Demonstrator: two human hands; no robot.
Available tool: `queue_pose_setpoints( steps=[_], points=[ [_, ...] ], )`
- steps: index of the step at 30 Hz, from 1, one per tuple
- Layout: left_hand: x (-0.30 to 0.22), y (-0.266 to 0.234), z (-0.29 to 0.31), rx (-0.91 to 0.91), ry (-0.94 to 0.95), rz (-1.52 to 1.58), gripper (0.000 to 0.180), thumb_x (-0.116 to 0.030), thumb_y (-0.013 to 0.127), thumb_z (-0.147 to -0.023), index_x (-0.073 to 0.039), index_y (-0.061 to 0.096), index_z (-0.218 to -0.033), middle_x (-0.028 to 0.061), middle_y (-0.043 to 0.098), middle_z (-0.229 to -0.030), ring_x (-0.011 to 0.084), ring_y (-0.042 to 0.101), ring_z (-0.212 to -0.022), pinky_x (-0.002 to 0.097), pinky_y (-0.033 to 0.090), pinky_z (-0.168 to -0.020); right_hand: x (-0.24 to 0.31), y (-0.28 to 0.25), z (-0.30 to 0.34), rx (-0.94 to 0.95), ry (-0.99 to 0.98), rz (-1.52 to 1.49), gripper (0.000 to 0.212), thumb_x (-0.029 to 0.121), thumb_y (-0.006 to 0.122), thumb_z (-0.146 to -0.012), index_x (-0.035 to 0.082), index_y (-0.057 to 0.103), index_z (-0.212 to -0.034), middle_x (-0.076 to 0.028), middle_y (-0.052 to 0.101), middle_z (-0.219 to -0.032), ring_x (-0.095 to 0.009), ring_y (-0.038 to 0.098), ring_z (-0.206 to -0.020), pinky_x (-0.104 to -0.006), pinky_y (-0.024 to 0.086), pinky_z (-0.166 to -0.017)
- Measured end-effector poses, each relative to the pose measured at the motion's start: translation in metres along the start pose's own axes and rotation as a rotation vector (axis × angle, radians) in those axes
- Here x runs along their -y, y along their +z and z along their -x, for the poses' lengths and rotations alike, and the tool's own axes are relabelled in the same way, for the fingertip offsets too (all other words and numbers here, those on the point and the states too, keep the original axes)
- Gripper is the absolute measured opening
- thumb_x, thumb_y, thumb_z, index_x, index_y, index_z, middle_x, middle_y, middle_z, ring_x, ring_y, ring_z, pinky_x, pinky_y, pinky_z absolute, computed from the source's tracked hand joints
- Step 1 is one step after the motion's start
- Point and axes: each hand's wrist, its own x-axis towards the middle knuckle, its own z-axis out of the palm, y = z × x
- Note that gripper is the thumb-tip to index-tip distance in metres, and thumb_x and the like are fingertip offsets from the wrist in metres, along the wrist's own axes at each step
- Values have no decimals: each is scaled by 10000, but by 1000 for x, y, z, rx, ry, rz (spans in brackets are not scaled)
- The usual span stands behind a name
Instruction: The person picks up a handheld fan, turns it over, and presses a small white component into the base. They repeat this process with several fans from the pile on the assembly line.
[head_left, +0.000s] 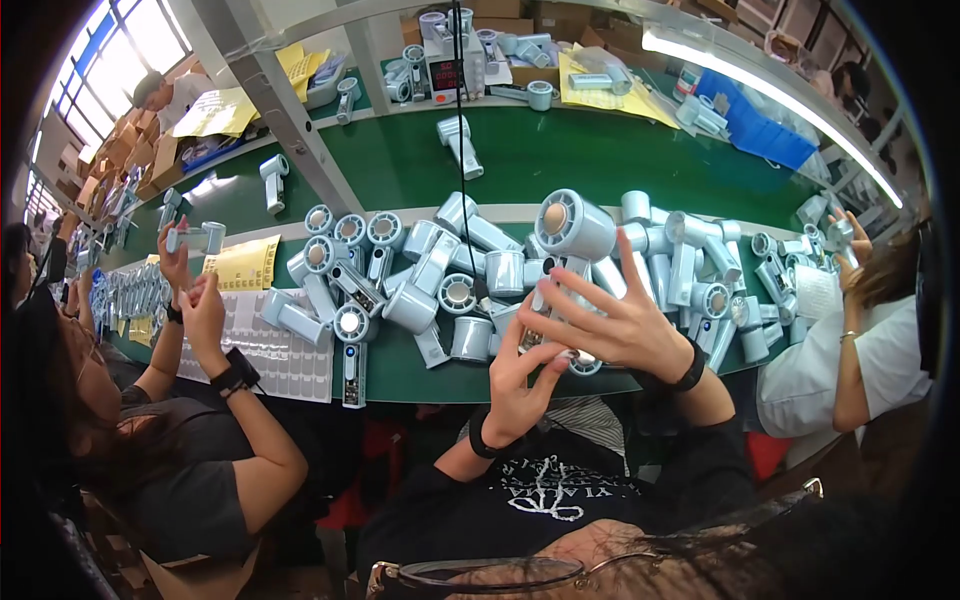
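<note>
A light-blue handheld fan [578, 226] is raised in front of me, its round head tilted upward and its handle mostly hidden behind my hands. My left hand [525, 385] has its fingers curled round the lower handle. Across the handle, just below the fan head, reaches my right hand [620, 325] with fingers stretched and spread; whether they press on the handle is hard to see. Behind and around both hands lies a heap of similar fans [505, 272], some with open handles showing circuit boards. A black cable [463, 130] hangs down left of the raised fan.
A co-worker at left holds a fan [200, 238] beside a white compartment tray [275, 345] and yellow sheet [245, 263]. Another works at right [845, 245]. Beyond the metal rail, the green bench [590, 150] carries a power supply [455, 75] and blue bin [755, 120].
</note>
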Motion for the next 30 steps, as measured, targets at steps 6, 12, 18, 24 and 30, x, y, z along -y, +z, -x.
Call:
queue_pose_setpoints(
  steps=[6,12,18,24,30],
  points=[
    [19,-11,11,-11,-35,389,209,-204,576,-924,-10,624,-860,279,437,-1332,409,421,-1264,424,399,-998,16,22,35,-498,699,-794,813,299,739,-765,61,302,-1408,-165,434,-1323,-300,396,-1287,-541,301,-1076],
    [11,-14,-3,203,-568,1383,268,-266,476,-969,-56,516,-808,295,279,-1426,440,335,-1302,517,407,-1004,2,42,6,-549,624,-2258,978,223,796,-721,27,164,-1441,-188,485,-1263,-296,523,-1157,-480,386,-1012],
    [18,-11,-12,125,-676,1793,266,-315,427,-987,-91,490,-856,254,250,-1448,448,221,-1355,603,383,-1003,-7,36,-26,-333,1080,-1964,803,174,778,-749,15,265,-1346,-160,559,-1133,-238,607,-1024,-385,510,-854],
    [21,-14,-7,150,-405,1095,268,-297,414,-992,-76,500,-866,233,318,-1400,419,216,-1367,695,344,-966,-8,53,-40,-415,1084,-1347,584,137,731,-803,26,309,-1191,-125,558,-1058,-184,599,-991,-303,531,-773],
    [24,-18,7,75,-353,845,258,-250,457,-983,-26,535,-883,204,408,-1315,425,320,-1322,612,406,-955,-4,58,-33,-415,1107,-1501,561,134,705,-825,19,310,-1207,-112,555,-1035,-213,621,-968,-322,543,-775]
  ],
)
